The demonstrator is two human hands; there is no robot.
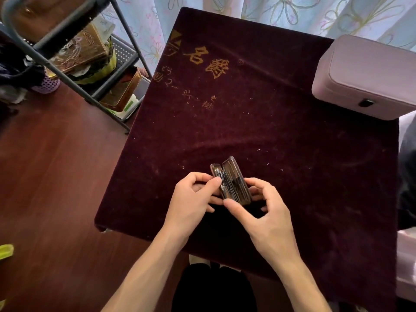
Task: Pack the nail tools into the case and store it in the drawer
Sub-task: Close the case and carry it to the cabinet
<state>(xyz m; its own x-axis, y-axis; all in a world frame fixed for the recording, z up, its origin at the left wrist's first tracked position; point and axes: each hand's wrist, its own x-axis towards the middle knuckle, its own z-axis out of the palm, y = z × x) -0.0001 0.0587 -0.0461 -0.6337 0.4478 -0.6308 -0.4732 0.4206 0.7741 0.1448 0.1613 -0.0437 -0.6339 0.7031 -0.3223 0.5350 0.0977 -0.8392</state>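
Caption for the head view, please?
The left hand and right hand hold the half-open case of nail tools over the dark red tablecloth.

We see both hands holding a small brown case [231, 182] half open over the maroon velvet cloth [292, 154] — metal nail tools [229, 183] inside. The left hand [191, 199] pinches one edge, the right hand [261, 212] grips the other. A pale pink box [369, 77] sits at the far right corner.

A left hand [191, 199], a right hand [263, 221], one case [234, 185], one table [337, 176].
Two hands in all, and a single small case with its two halves open. Inside are several thin nail tools [231, 183], packed too close to count. The one table carries one pale pink box [369, 75] with one dark clasp [366, 102]. One metal rack [67, 84] shows at least two brown-gold tins [85, 50] and one lilac basket [48, 83].
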